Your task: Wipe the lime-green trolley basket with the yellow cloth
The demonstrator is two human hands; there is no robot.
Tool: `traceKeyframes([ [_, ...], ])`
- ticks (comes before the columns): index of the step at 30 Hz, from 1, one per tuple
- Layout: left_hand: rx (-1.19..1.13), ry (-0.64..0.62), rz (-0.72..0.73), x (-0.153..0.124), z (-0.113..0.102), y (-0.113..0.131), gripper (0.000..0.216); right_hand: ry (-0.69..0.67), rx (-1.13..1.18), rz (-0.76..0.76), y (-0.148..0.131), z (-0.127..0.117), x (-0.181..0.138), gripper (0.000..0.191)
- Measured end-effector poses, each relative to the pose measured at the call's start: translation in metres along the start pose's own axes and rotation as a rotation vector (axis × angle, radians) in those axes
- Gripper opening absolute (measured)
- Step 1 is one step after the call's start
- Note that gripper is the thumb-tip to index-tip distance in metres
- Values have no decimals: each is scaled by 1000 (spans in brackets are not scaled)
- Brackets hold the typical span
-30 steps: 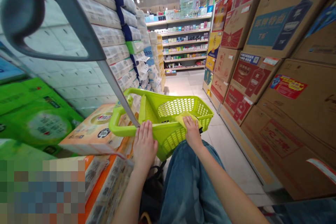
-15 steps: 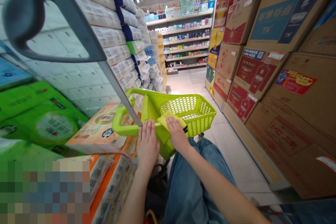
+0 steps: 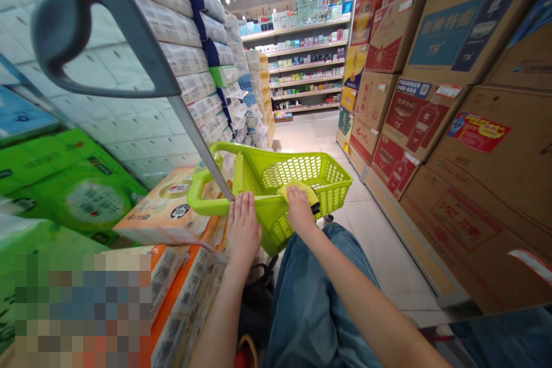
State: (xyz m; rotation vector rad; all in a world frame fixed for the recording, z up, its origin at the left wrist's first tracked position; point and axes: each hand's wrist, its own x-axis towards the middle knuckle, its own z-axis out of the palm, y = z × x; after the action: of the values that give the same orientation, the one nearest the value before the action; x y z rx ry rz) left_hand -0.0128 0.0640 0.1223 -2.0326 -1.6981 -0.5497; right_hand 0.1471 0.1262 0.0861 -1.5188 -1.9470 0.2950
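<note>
A lime-green rolling shopping basket point(image 3: 276, 241) with perforated sides stands in front of my knees. Its grey pull handle point(image 3: 166, 77) rises on a metal rod toward the upper left. My left hand point(image 3: 244, 227) grips the near rim beside the foot of the rod, fingers close together over the edge. Farther right along that rim, my right hand point(image 3: 301, 214) presses a yellow cloth point(image 3: 307, 191) with a dark edge against the basket. The fingers bend over the cloth, and part of it is hidden under them.
Stacked tissue packs point(image 3: 172, 29) line the left side, with an orange-and-white pack point(image 3: 150, 204) close to the basket. Cardboard cartons point(image 3: 474, 184) are piled along the right. Tiled floor point(image 3: 371, 224) runs between them toward product shelves point(image 3: 302, 63) at the back.
My right hand has slid with the cloth rightward along the basket's rim. My left hand stays at the same place on the rim. The pull handle appears shifted slightly right in view.
</note>
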Motion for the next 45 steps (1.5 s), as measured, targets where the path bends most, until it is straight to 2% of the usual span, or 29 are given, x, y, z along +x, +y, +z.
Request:
traceKeyframes([
  [3, -1, 28, -14, 0, 4, -1, 69, -16, 47, -147, -50, 12, 1, 67],
  [6, 0, 47, -15, -1, 8, -2, 61, 16, 113, -234, -66, 18, -2, 66],
  [8, -4, 47, -8, -1, 8, -2, 66, 6, 123, -282, -53, 16, -3, 69],
  [10, -7, 37, -5, -1, 6, -1, 72, 2, 100, -299, -26, 11, -3, 72],
  [14, -11, 18, -8, -2, 1, 1, 74, 38, 38, -195, 41, -2, -2, 78],
  [16, -16, 19, -11, -2, 1, 2, 75, 59, 35, -127, 65, -8, -1, 81],
  [19, -19, 22, -15, -2, 0, 3, 75, 93, 31, -36, 73, -8, 1, 80],
  [21, -15, 20, -17, -1, -1, 4, 75, 109, 24, 11, 56, -2, 2, 75],
  [24, -15, 21, -21, -1, -1, 4, 74, 90, 32, 2, 6, 12, 2, 71],
  [27, -20, 30, -32, 0, 1, 3, 67, 39, 79, -135, -43, 22, -1, 74],
  [30, -23, 29, -40, 0, 3, 2, 60, 8, 141, -254, -60, 22, -6, 77],
  [32, -26, 23, -36, 0, 2, 3, 64, -3, 146, -290, -48, 20, -8, 78],
  [34, -33, 15, -33, 0, 1, 3, 70, 10, 121, -294, -23, 17, -9, 80],
  [38, -44, 7, -35, 0, -1, 3, 76, 80, 45, -215, 40, 7, -9, 85],
  [40, -46, 6, -35, 0, -1, 4, 78, 108, 25, -169, 63, 1, -7, 86],
  [42, -48, 6, -35, 0, -1, 4, 78, 110, 11, -93, 71, -4, -5, 84],
  [45, -49, 11, -42, -1, 0, 4, 77, 88, -5, 25, 53, -3, -3, 77],
])
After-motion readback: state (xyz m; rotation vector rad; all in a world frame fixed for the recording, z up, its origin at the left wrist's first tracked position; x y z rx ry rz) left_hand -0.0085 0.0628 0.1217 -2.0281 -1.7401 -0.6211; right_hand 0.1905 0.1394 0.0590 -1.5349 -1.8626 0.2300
